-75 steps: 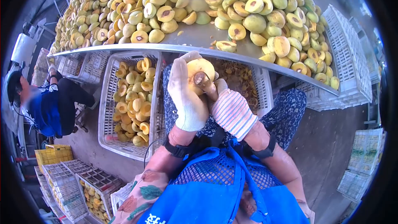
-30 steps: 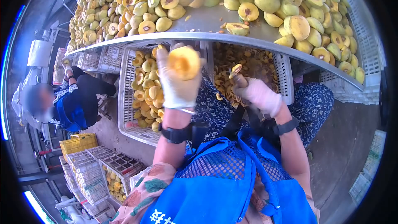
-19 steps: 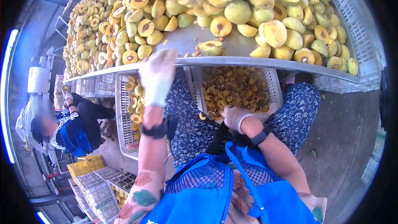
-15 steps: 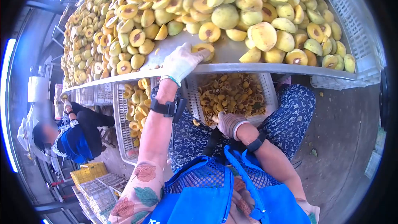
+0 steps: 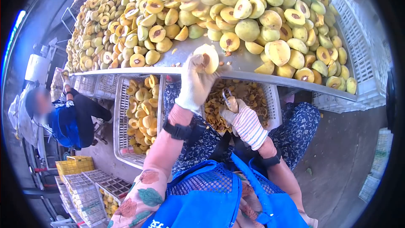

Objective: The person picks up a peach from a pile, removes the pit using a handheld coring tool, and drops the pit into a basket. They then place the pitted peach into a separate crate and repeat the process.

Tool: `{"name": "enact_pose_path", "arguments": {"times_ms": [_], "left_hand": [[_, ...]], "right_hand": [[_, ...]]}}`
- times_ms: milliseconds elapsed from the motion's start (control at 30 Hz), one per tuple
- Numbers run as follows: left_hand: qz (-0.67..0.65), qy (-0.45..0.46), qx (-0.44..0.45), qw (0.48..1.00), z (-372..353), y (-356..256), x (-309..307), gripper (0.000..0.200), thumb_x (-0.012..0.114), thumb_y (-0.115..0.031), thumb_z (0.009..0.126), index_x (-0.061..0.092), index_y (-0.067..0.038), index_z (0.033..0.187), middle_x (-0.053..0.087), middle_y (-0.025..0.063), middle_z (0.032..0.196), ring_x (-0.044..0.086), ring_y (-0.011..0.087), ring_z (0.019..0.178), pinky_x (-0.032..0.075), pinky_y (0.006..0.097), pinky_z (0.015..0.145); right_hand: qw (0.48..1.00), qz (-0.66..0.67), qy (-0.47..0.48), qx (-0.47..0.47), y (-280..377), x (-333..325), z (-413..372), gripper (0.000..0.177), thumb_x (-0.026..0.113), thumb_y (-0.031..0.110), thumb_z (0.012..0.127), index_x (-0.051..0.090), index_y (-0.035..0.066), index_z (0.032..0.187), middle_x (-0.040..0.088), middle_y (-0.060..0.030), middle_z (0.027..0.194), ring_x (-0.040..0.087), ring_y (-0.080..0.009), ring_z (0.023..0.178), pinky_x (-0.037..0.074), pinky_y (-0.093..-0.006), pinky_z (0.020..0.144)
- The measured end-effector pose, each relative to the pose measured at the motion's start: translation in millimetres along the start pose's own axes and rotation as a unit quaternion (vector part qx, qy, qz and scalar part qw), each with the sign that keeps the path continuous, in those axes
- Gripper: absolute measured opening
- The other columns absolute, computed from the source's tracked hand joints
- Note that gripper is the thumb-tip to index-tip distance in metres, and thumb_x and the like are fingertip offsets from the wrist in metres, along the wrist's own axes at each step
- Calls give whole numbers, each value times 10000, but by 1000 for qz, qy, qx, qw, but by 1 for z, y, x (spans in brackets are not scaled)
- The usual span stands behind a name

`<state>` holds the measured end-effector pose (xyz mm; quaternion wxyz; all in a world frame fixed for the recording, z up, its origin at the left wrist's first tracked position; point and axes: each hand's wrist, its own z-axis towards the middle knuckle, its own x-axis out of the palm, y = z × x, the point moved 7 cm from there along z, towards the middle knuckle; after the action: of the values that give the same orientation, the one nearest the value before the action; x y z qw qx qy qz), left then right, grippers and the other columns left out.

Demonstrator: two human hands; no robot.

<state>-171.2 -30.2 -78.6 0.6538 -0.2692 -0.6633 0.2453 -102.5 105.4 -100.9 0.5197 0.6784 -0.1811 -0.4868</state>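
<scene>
My left hand [image 5: 196,80], in a white glove, is closed around a halved yellow fruit [image 5: 206,58] with its brown centre showing, above the edge of the metal table [image 5: 194,47]. Lower and to the right, my right hand [image 5: 247,122], in a striped glove, grips a small tool [image 5: 230,100] with a curved metal loop at its tip. Beneath both hands, a white crate [image 5: 274,105] holds brownish-yellow fruit scraps [image 5: 215,112]. Halved fruits [image 5: 168,17] are heaped across the metal table.
Left of my legs is a white crate [image 5: 119,133] of cut fruit halves. A co-worker [image 5: 71,118] sits at the far left. Stacked white crates [image 5: 363,50] stand at the right. A yellow crate [image 5: 74,165] and more crates lie at the lower left.
My left hand has lifted the fruit half from the tabletop and brought it over the table edge. My right hand has risen, and the tool's metal loop now shows. The view has shifted.
</scene>
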Motion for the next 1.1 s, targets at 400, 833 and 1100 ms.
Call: {"name": "enact_pose_path", "arguments": {"times_ms": [400, 833, 1100], "left_hand": [[-3, -85, 150, 985, -88, -29, 33, 502, 365, -415, 946, 383, -38, 1278, 539, 150, 1081, 570, 232, 888, 494, 378, 780], [22, -127, 80, 988, -102, -28, 33, 493, 359, -424, 949, 491, 22, 1111, 567, 104, 871, 574, 175, 715, 488, 282, 637], [114, -150, 176, 966, -95, -30, 34, 221, 523, -168, 905, 603, 38, 903, 639, 104, 825, 591, 153, 638, 496, 266, 571]], "right_hand": [[959, -243, -129, -63, 85, 1, 1, 242, 571, 234, 818, 543, -4, 856, 549, -186, 655, 593, -345, 567, 499, -415, 521], [960, -259, -19, -103, 79, 26, -7, 259, 538, 123, 774, 475, -8, 989, 493, -230, 784, 568, -367, 603, 482, -442, 534], [928, -328, -45, -171, 83, 25, -17, 294, 591, 121, 753, 512, 15, 1015, 467, -173, 828, 577, -326, 616, 504, -376, 470]]}}
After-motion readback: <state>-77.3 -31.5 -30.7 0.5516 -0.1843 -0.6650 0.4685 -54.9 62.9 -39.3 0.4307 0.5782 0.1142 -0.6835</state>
